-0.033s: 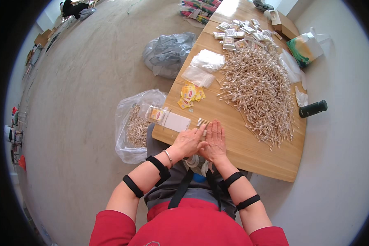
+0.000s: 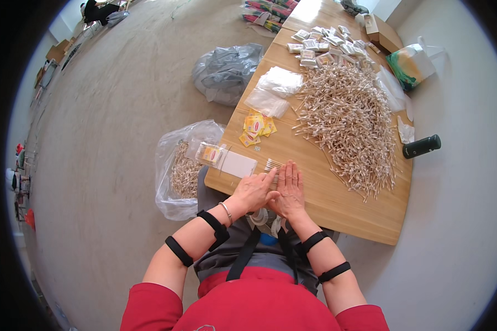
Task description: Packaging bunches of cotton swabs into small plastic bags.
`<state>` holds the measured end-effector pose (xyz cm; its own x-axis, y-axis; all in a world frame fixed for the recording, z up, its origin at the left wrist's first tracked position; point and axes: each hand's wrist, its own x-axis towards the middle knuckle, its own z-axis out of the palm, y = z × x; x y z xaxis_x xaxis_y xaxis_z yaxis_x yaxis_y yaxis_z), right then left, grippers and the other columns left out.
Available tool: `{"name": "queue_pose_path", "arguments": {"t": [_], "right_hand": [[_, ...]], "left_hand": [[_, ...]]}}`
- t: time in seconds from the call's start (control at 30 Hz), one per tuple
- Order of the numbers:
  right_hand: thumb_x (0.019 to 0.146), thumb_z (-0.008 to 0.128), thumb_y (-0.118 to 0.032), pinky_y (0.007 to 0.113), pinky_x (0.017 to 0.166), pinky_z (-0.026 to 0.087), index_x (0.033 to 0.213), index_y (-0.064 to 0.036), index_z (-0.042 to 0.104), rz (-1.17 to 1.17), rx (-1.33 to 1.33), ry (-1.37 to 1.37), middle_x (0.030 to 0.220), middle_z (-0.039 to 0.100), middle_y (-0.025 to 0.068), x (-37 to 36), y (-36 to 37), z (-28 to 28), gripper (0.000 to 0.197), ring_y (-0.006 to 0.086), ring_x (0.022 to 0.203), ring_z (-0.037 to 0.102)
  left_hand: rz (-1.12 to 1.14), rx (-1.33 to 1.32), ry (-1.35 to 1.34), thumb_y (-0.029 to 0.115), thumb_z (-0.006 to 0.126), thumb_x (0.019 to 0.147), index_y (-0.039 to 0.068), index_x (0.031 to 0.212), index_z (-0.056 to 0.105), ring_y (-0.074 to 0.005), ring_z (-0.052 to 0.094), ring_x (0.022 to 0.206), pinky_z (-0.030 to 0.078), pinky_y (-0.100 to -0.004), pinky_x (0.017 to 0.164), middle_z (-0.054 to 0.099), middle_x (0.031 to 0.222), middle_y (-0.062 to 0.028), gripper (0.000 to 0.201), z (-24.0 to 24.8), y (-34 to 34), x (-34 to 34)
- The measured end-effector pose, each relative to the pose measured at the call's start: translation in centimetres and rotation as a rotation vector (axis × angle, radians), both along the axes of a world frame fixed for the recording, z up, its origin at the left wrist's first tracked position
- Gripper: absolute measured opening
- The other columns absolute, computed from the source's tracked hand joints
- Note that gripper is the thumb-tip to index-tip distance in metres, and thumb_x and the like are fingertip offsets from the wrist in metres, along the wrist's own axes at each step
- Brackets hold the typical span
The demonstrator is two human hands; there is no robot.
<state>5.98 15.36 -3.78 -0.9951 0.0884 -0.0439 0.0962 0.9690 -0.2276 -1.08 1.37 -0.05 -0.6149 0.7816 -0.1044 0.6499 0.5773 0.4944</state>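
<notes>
A short row of cotton swabs (image 2: 273, 164) lies side by side near the table's front edge. My left hand (image 2: 252, 191) rests at its near side, index finger stretched onto the swabs and the other fingers loosely bent. Flat along the row's right side, fingers straight and together, lies my right hand (image 2: 289, 190); it hides part of the row. Neither hand grips anything. Just left of them is a white card (image 2: 239, 165), and beside that a clear pack of swabs (image 2: 209, 154) with a yellow label stands at the table's left edge.
A large heap of loose swabs (image 2: 348, 118) covers the table's right side, with filled packs (image 2: 320, 47) behind it. Yellow cards (image 2: 255, 126) and clear bags (image 2: 275, 88) lie at left. A dark bottle (image 2: 422, 146) is by the wall. A swab-filled bag (image 2: 168, 182) sits below left.
</notes>
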Motion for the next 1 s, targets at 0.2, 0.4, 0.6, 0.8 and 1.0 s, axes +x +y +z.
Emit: {"name": "queue_pose_path", "arguments": {"t": [0.2, 0.4, 0.6, 0.8, 1.0], "right_hand": [[0.074, 0.054, -0.042, 0.045, 0.116, 0.003, 0.144, 0.0072, 0.014, 0.011, -0.031, 0.009, 0.152, 0.009, 0.0243, 0.0, -0.1, 0.4, 0.094, 0.0359, 0.143, 0.004], [0.081, 0.049, -0.042, 0.045, 0.116, 0.005, 0.143, 0.0078, 0.018, -0.013, 0.01, 0.068, 0.151, 0.013, 0.0254, 0.0, -0.1, -0.3, 0.085, 0.0361, 0.143, 0.006], [0.083, 0.047, -0.045, 0.046, 0.115, 0.006, 0.142, 0.0081, 0.02, -0.015, 0.001, 0.077, 0.151, 0.014, 0.0257, -0.1, -0.4, 0.1, 0.084, 0.0364, 0.143, 0.008], [0.08, 0.052, -0.055, 0.046, 0.115, 0.006, 0.142, 0.0086, 0.018, -0.006, -0.009, 0.075, 0.151, 0.013, 0.0261, 0.0, -0.2, 0.4, 0.095, 0.0364, 0.143, 0.007], [0.078, 0.053, -0.061, 0.046, 0.115, 0.005, 0.143, 0.0084, 0.018, 0.002, 0.002, 0.042, 0.151, 0.013, 0.0261, -0.1, -0.4, 0.8, 0.101, 0.0365, 0.143, 0.006]], "left_hand": [[-0.022, 0.015, 0.092, 0.04, 0.057, 0.087, 0.004, 0.139, 0.034, -0.0295, 0.059, 0.096, 0.044, -0.0388, 0.082, 0.06, 0.103, -0.0145, 0.067, -0.5, -0.5, 0.4], [0.043, 0.009, -0.129, 0.031, 0.057, 0.088, 0.001, 0.139, 0.032, -0.0356, 0.06, 0.096, 0.048, -0.0413, 0.081, 0.06, 0.109, -0.0203, 0.063, 0.3, 0.4, -0.6], [0.017, 0.056, -0.023, 0.029, 0.055, 0.089, 0.004, 0.138, 0.033, -0.0345, 0.062, 0.092, 0.05, -0.0419, 0.077, 0.062, 0.105, -0.0181, 0.059, -1.5, 0.1, -0.7], [0.043, 0.054, -0.097, 0.019, 0.058, 0.086, 0.004, 0.139, 0.031, -0.0355, 0.062, 0.091, 0.05, -0.0423, 0.077, 0.062, 0.105, -0.0206, 0.062, -0.8, 0.4, -0.9], [0.046, 0.006, -0.019, 0.013, 0.056, 0.083, 0.006, 0.139, 0.031, -0.0344, 0.065, 0.085, 0.051, -0.0429, 0.07, 0.066, 0.095, -0.0177, 0.063, -1.8, 0.6, -1.3]]}}
